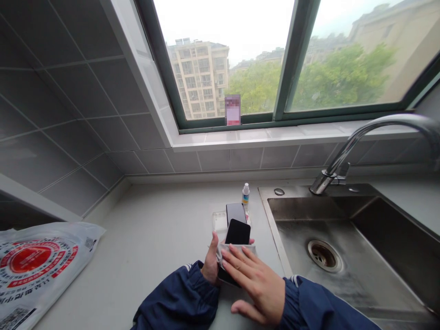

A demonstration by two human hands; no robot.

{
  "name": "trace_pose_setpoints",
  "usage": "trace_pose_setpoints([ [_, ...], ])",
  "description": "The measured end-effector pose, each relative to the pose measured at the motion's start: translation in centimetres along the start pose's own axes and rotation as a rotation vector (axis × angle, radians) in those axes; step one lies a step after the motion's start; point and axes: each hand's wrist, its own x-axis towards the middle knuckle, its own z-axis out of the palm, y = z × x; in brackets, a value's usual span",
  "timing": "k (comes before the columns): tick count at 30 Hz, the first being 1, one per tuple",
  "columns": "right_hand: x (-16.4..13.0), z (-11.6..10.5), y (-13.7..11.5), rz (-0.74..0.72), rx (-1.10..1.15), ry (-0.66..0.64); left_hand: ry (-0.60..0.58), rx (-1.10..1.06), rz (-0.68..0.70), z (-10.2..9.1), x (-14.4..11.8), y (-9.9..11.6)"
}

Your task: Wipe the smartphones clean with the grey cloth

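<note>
Black glossy phone [237,233] sits gripped in the left hand [210,262] over the pale worktop [154,238], right hand [257,284] pressing a grey cloth [237,250] flat on it. Second phone [235,212] and small dropper bottle [245,194] lie farther; label unreadable.

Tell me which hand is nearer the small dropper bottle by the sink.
Left. The left hand grips the phone just below the small dropper bottle; the right hand, pressing a cloth on it, sits lower.
</note>
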Motion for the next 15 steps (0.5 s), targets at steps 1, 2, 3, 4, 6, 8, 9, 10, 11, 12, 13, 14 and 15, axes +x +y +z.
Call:
trace_pose_setpoints([
  [1,0.0,0.1,-0.2,-0.001,-0.001,-0.006,0.02,-0.014,0.017,0.1,0.0,0.0],
  [2,0.0,0.2,-0.2,-0.001,-0.003,-0.008,0.031,-0.026,0.028,0.1,0.0,0.0],
  [3,0.0,0.3,-0.3,0.002,-0.005,-0.006,0.03,-0.034,0.028,0.1,0.0,0.0],
  [4,0.1,0.4,-0.3,0.007,-0.008,0.0,0.016,-0.041,0.015,0.0,-0.1,0.0],
  [6,0.1,0.5,-0.1,0.027,-0.027,0.018,-0.024,-0.043,-0.011,-0.2,-0.1,-0.2],
  [8,0.0,0.5,0.4,0.05,-0.062,0.037,-0.073,-0.017,-0.024,-0.4,-0.1,-0.4],
  [9,0.0,0.5,0.7,0.059,-0.084,0.046,-0.097,0.011,-0.015,-0.4,-0.2,-0.4],
  [10,0.0,0.4,1.0,0.069,-0.106,0.058,-0.116,0.048,0.007,-0.4,-0.2,-0.5],
  [11,-0.1,0.3,1.3,0.079,-0.126,0.073,-0.13,0.097,0.036,-0.3,-0.2,-0.5],
  [12,-0.1,0.2,1.6,0.093,-0.145,0.093,-0.141,0.157,0.066,-0.2,-0.3,-0.4],
  [13,-0.2,0.0,1.9,0.107,-0.162,0.116,-0.145,0.222,0.092,0.0,-0.4,-0.4],
  [14,-0.2,-0.1,2.1,0.124,-0.178,0.14,-0.144,0.288,0.106,0.2,-0.5,-0.3],
  [15,-0.3,-0.2,2.3,0.141,-0.192,0.163,-0.141,0.348,0.099,0.4,-0.6,-0.2],
])
